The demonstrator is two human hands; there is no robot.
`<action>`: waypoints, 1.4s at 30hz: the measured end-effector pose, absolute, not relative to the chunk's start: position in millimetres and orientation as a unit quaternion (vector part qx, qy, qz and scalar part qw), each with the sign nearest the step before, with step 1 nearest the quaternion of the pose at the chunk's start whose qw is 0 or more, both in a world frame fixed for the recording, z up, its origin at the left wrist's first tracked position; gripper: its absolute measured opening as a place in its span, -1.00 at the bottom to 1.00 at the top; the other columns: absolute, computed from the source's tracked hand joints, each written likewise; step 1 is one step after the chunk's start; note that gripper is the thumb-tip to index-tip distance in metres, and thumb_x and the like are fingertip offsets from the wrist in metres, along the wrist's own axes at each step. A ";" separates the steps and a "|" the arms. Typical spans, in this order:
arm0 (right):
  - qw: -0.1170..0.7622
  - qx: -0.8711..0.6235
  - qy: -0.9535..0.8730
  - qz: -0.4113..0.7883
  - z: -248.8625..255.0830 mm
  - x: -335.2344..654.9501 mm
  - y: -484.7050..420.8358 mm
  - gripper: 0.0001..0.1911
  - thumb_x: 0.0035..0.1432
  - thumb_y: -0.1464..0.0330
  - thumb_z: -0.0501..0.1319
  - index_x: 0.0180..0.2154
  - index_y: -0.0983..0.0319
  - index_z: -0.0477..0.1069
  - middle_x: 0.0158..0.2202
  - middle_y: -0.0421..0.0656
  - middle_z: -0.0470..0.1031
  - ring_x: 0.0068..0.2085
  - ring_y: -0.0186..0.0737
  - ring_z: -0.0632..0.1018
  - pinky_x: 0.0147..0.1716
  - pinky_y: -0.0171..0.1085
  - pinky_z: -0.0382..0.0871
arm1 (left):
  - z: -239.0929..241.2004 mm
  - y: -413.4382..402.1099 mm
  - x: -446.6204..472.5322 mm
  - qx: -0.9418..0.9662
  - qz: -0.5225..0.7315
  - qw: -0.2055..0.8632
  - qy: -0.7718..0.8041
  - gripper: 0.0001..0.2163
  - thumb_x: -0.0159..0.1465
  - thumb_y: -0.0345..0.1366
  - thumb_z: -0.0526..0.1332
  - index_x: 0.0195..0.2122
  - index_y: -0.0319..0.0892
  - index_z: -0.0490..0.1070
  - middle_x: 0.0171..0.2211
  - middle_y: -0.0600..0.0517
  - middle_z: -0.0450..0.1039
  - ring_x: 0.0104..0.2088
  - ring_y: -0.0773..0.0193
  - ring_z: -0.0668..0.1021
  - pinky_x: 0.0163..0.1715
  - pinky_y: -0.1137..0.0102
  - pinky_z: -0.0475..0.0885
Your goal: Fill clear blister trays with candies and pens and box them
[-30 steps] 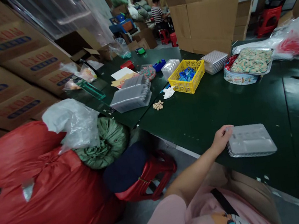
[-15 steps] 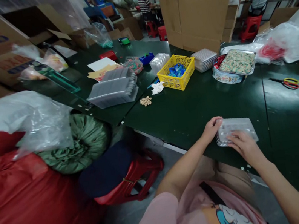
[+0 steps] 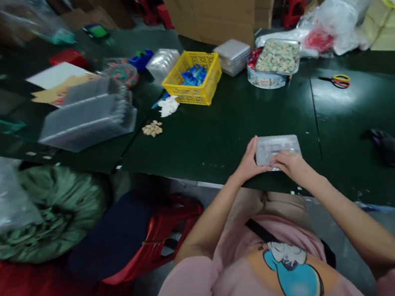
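Note:
A clear plastic clamshell tray (image 3: 279, 146) lies near the front edge of the dark green table (image 3: 218, 134). My left hand (image 3: 250, 162) grips the tray's left end, fingers curled around it. My right hand (image 3: 288, 163) presses on the tray's near edge with fingers bent over it. Both hands hold the same tray right in front of me.
A yellow basket (image 3: 193, 79) with blue packets, stacked clear trays (image 3: 88, 116), a tin of sweets (image 3: 274, 62), scissors (image 3: 338, 80) and a dark purple object (image 3: 390, 148) sit on the table. A red stool (image 3: 160, 240), sacks and cardboard boxes stand to the left and behind.
My right hand has come in and settled on the tray beside my left hand. The view has swung to the right and down, bringing the tray closer to the centre.

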State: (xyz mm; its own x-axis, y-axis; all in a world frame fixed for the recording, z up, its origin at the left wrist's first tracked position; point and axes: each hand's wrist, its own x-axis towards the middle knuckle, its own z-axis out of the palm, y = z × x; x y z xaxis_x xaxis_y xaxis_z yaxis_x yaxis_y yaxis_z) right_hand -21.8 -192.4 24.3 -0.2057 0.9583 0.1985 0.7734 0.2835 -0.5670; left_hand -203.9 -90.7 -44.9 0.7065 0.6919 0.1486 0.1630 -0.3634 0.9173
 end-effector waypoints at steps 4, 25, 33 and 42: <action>0.209 -0.609 -0.753 0.137 28.6 -14.7 -196.1 -0.92 0.21 0.39 0.23 -0.27 0.24 0.49 -0.31 -0.04 0.51 -0.24 -0.07 0.50 -0.21 -0.14 0.39 | -44.6 -87.8 -202.0 0.778 0.266 0.501 0.271 0.24 -0.15 0.10 0.45 0.40 -0.13 -0.32 0.40 -0.29 -0.26 0.38 -0.16 -0.10 0.32 -0.01 -0.15; 0.498 -0.620 -0.360 0.488 56.0 -20.7 -160.0 -0.73 -0.04 0.15 0.28 -0.43 0.23 0.40 -0.56 -0.30 0.34 -0.53 -0.39 0.28 -0.52 -0.35 0.09 | 40.3 -78.3 -172.0 0.672 0.403 0.446 0.432 -0.64 0.16 -0.14 0.29 -0.05 -0.16 0.51 -0.03 -0.09 0.48 -0.02 0.13 0.52 0.03 0.28 0.39; 0.469 -0.615 -0.274 0.572 35.8 -11.0 -159.7 -0.72 -0.16 0.24 0.35 -0.38 0.24 0.41 -0.53 -0.29 0.38 -0.47 -0.42 0.36 -0.45 -0.40 0.22 | 48.5 -44.5 -145.3 0.828 0.160 0.333 0.421 -0.73 0.22 -0.20 0.20 -0.08 -0.09 0.55 -0.06 -0.05 0.51 -0.04 0.11 0.53 0.05 0.26 0.36; 0.497 -0.632 -0.515 0.298 15.5 7.6 -148.9 -0.70 0.08 0.33 0.19 -0.10 0.19 0.44 -0.05 -0.07 0.46 -0.09 -0.19 0.48 -0.17 -0.21 0.39 | 41.2 -44.3 -147.1 0.818 0.203 0.404 0.355 -0.78 0.22 -0.22 0.17 -0.18 -0.17 0.49 -0.19 -0.03 0.53 -0.15 0.16 0.53 -0.05 0.27 0.39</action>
